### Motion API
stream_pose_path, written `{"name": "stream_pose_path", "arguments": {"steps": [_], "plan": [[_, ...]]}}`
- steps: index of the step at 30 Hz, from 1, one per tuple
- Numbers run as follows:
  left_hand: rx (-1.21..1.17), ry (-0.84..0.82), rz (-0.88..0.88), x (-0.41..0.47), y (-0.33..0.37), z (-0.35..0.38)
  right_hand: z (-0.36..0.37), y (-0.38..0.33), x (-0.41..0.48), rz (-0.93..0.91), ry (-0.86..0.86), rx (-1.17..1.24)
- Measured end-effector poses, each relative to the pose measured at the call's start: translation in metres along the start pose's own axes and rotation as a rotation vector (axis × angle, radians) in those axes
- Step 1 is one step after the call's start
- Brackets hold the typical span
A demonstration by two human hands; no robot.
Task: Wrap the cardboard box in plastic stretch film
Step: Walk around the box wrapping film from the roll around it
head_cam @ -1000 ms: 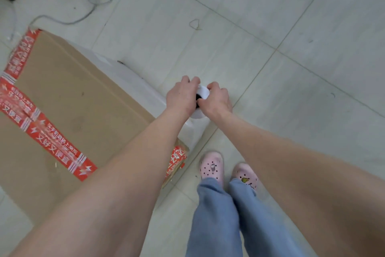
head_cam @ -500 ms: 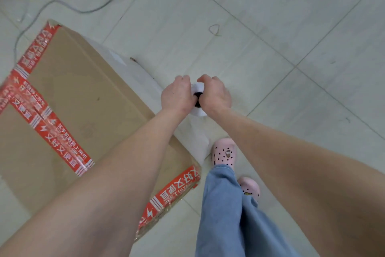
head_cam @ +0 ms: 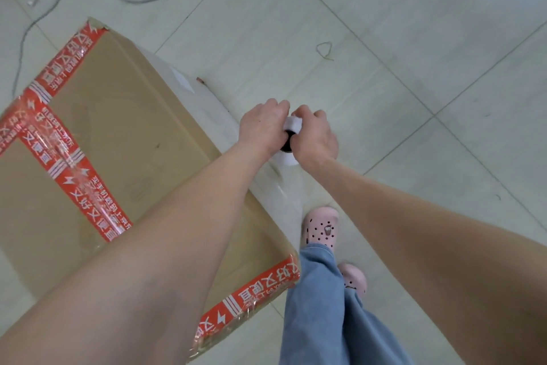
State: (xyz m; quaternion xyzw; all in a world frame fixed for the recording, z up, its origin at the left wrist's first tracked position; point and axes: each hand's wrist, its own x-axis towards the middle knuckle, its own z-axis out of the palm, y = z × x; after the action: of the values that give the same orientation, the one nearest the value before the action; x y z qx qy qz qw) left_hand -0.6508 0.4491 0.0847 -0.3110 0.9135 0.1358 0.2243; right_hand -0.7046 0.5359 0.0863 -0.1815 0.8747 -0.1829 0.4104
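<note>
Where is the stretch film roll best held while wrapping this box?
At its top end, from above. The stretch film roll stands upright beside the cardboard box, its open core facing up, and the left hand and right hand flank that end so film can feed along the side.

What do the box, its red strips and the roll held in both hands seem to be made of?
Box: matte brown cardboard, apparently.
Red strips: glossy printed plastic tape; it glints.
Roll, gripped by left hand and right hand: likely translucent plastic film, whitish.

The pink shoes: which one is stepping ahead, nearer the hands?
The fully visible shoe beside the box; the other shoe trails, half hidden by the jeans.
</note>
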Motion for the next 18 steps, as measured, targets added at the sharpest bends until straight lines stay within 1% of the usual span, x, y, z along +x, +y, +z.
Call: {"name": "stream_pose_path", "arguments": {"steps": [2, 4, 5, 6, 7, 9, 10, 11, 13, 15, 18], "plan": [[-0.079, -0.007, -0.125, -0.001, -0.012, -0.001, -0.002, -0.012, 0.007, -0.152, -0.034, -0.083], [-0.153, 0.009, -0.272, -0.001, -0.025, -0.003, 0.000, -0.025, 0.014, -0.280, -0.041, -0.107], [-0.164, 0.010, -0.326, -0.001, -0.031, -0.006, 0.003, -0.031, 0.017, -0.304, -0.035, -0.132], [-0.164, 0.001, -0.362, -0.001, -0.038, -0.008, 0.006, -0.035, 0.019, -0.277, -0.034, -0.156], [-0.157, -0.011, -0.379, 0.000, -0.044, -0.011, 0.009, -0.038, 0.022, -0.195, -0.043, -0.151], [-0.120, -0.031, -0.370, 0.001, -0.051, -0.016, 0.013, -0.040, 0.027, 0.031, -0.090, -0.024], [-0.110, -0.034, -0.355, 0.001, -0.052, -0.018, 0.014, -0.041, 0.028, 0.117, -0.120, 0.054], [-0.106, -0.034, -0.327, 0.001, -0.050, -0.020, 0.014, -0.042, 0.029, 0.160, -0.143, 0.109], [-0.089, -0.038, -0.218, 0.003, -0.042, -0.019, 0.017, -0.042, 0.028, 0.153, -0.145, 0.150], [-0.067, -0.066, -0.097, 0.008, -0.033, -0.020, 0.016, -0.042, 0.028, 0.115, -0.129, 0.127], [-0.017, -0.050, -0.040, 0.019, -0.033, -0.024, 0.007, -0.046, 0.032, 0.017, -0.115, 0.015]]}}
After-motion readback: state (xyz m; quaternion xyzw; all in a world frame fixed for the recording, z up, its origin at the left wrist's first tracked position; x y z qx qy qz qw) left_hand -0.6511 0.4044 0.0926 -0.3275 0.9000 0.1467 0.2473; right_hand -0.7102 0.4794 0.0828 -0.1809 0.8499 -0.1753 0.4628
